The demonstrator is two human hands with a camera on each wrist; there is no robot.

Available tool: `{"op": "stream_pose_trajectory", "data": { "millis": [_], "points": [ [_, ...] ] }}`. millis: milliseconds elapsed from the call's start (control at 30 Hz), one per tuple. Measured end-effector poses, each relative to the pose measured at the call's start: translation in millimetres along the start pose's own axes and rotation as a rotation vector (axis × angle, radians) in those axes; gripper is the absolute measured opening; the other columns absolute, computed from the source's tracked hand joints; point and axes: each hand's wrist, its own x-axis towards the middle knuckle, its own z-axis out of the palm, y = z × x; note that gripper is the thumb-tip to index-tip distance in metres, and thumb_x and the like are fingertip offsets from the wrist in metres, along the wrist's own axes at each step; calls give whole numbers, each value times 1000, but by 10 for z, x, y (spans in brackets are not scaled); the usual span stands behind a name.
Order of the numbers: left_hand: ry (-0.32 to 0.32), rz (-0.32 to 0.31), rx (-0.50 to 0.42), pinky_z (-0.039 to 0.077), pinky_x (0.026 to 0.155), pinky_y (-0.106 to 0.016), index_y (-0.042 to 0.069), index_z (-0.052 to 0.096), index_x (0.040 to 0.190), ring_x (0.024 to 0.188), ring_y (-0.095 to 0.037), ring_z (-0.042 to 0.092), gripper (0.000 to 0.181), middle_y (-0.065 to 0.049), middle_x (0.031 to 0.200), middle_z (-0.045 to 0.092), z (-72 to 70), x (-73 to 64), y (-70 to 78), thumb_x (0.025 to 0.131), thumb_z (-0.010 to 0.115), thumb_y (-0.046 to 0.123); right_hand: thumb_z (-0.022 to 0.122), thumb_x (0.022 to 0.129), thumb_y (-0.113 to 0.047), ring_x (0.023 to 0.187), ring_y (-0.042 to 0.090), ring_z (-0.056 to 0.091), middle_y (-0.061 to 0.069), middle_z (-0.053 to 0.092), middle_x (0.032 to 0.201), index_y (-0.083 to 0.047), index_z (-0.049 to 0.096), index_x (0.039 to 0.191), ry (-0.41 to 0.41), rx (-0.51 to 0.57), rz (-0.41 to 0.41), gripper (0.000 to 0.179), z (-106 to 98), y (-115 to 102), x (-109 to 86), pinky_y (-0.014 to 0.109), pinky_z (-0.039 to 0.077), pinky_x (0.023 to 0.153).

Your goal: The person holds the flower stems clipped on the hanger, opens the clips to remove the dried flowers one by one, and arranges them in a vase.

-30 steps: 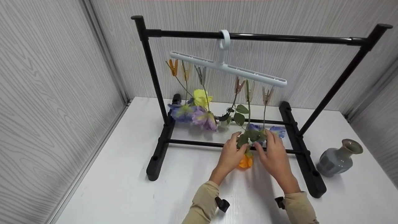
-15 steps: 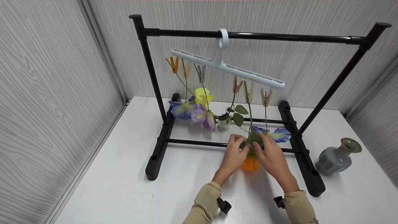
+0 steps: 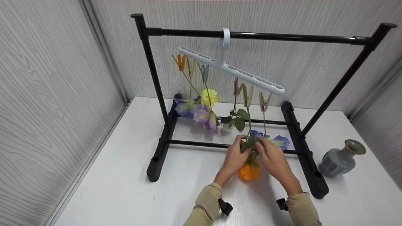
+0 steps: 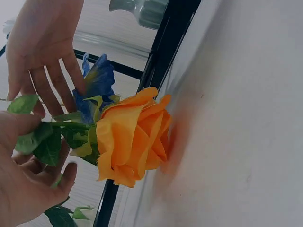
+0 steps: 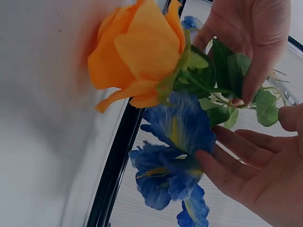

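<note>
An orange artificial rose [image 3: 249, 172] hangs head-down by its stem from a clothespin [image 3: 250, 96] on the white hanger [image 3: 251, 78]. My left hand [image 3: 235, 158] pinches its leafy stem just above the bloom. In the right wrist view, my left thumb and fingers meet at the stem beside green leaves [image 5: 236, 66]. My right hand [image 3: 274, 160] is on the other side, its fingers fairly straight, touching a leaf and the blue iris [image 5: 189, 123]. In the left wrist view, the rose bloom [image 4: 132, 137] faces the white table, with the right hand's fingers [image 4: 45, 90] spread behind.
A black rack [image 3: 339, 78] carries the tilted hanger. Purple irises [image 3: 205, 117], a yellow flower [image 3: 209, 97] and a pale rose [image 3: 226, 127] hang from other clothespins. A grey vase [image 3: 339, 161] stands right of the rack. Grey patterned walls enclose the table [image 3: 119, 194].
The rose bloom has come lower and nearer to me. The hanger has turned and tilted, its right end dropping and its left end rising. Both hands stay around the stem.
</note>
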Motion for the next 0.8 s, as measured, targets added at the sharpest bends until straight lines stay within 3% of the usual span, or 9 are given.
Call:
{"op": "stream_pose_trajectory", "data": {
  "millis": [233, 567, 800],
  "points": [
    [-6, 75, 62, 48, 92, -29, 7, 65, 113, 105, -15, 60, 24, -5, 108, 65, 24, 3, -13, 92, 64, 18, 47, 102, -26, 87, 29, 65, 18, 66, 106, 4, 58, 125, 28, -2, -11, 39, -31, -6, 2, 47, 52, 76],
    [75, 117, 68, 51, 81, -23, 9, 71, 99, 91, -8, 62, 12, 1, 93, 66, 28, -5, -21, 89, 67, 14, 53, 100, -24, 92, 31, 67, 18, 67, 107, 4, 58, 123, 75, 21, -36, 37, -132, -118, -10, 47, 55, 74],
    [93, 91, 111, 50, 80, -25, 8, 72, 97, 87, -12, 61, 13, -1, 89, 64, 17, 9, -7, 86, 69, 15, 60, 95, -15, 94, 28, 66, 16, 68, 104, 1, 63, 117, 199, 48, -125, 27, -231, -279, -18, 44, 56, 75]
  ]
}}
